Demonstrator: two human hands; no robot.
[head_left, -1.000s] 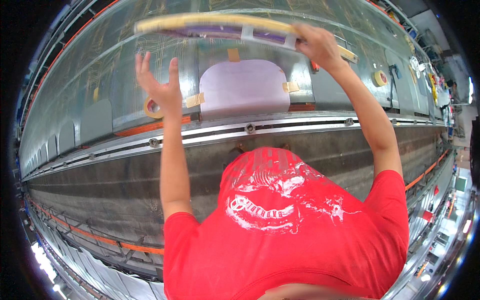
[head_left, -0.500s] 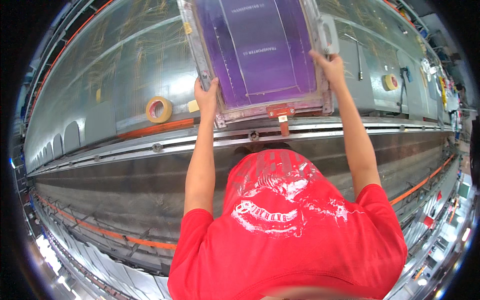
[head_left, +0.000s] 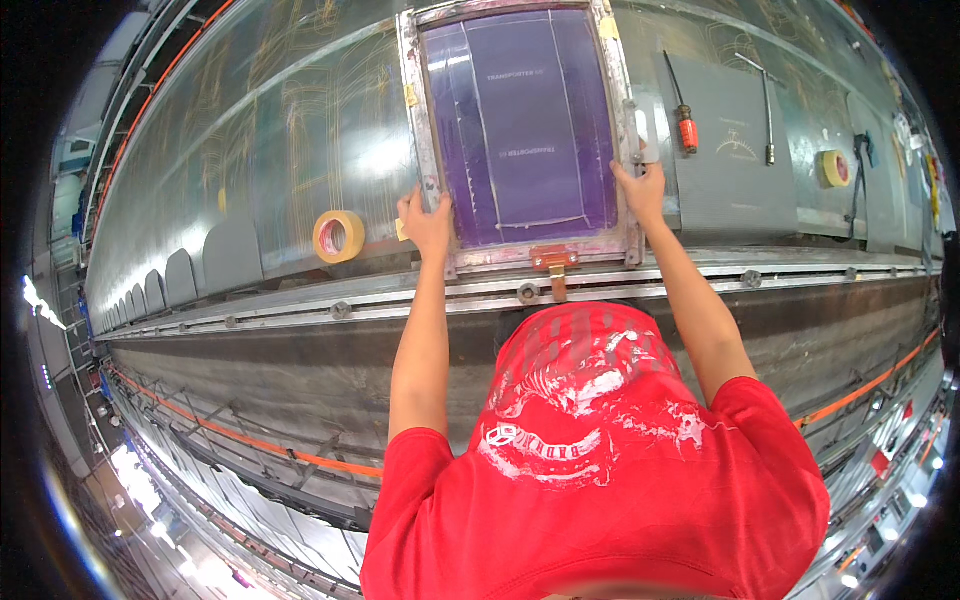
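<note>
Taking the middle of the purple screen (head_left: 520, 130) as the centre of the dial, with twelve at the top of the view, the screen-printing frame (head_left: 490, 257) lies between the two hands, its far end well beyond them toward twelve. The left hand (head_left: 427, 225) is between seven and eight o'clock, grasping the left rail low down, thumb on the inner side and fingers on the outer. The right hand (head_left: 643, 190) is at four o'clock, grasping the right rail a little higher up, its thumb toward the purple face and its fingers near a pale handle (head_left: 645, 135) on the outer edge. Seen from the left hand, the frame's centre is between one and two o'clock; from the right hand, about ten.

A rusty red bracket (head_left: 556, 258) sits on the near rail between five and six o'clock, just above a long metal track (head_left: 700, 270). Whether the frame's whole underside touches the table (head_left: 290, 180) cannot be told.

A yellowish tape roll (head_left: 356, 238) lies at eight o'clock, beside the left hand and apart from the frame. At three o'clock are a red-handled screwdriver (head_left: 687, 130), then a T-handle wrench (head_left: 770, 120) and, farther out, a smaller tape roll (head_left: 827, 169). A grey sheet (head_left: 740, 195) lies between three and four.
</note>
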